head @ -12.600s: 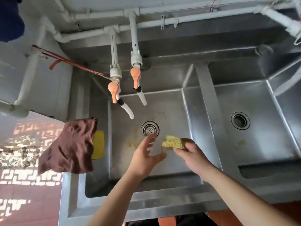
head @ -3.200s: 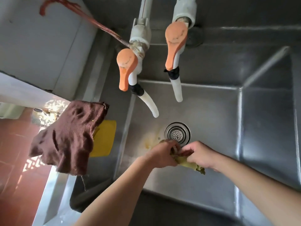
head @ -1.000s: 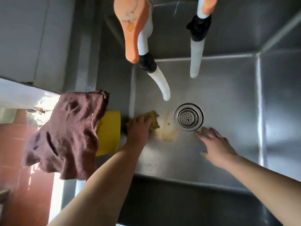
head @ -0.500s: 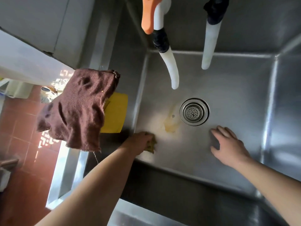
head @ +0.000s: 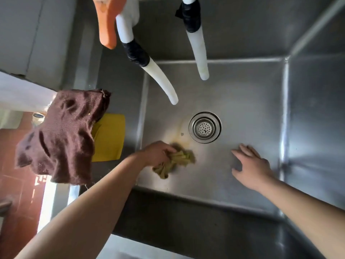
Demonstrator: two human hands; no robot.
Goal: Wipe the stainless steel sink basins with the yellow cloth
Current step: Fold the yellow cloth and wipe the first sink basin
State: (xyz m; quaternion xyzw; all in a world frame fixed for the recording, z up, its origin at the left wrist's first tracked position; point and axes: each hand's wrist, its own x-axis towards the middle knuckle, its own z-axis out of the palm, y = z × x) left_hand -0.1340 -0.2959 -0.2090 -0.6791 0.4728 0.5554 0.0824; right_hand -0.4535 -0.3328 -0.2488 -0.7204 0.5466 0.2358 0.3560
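I look straight down into a stainless steel sink basin. My left hand grips a crumpled, wet yellow cloth and holds it against the basin floor, left of and below the round drain strainer. A yellowish stain lies on the steel between the cloth and the drain. My right hand rests on the basin floor to the right, fingers spread and straight, holding nothing.
Two white tap hoses with black tape hang over the basin from above, one with an orange lever. A brown rag hangs over the left sink rim, partly covering a flat yellow sponge cloth. Red floor tiles show at far left.
My left hand has slid the yellow cloth rightward from the basin's left wall toward the stain, and more of the cloth now shows. My right hand has stayed planted on the floor.
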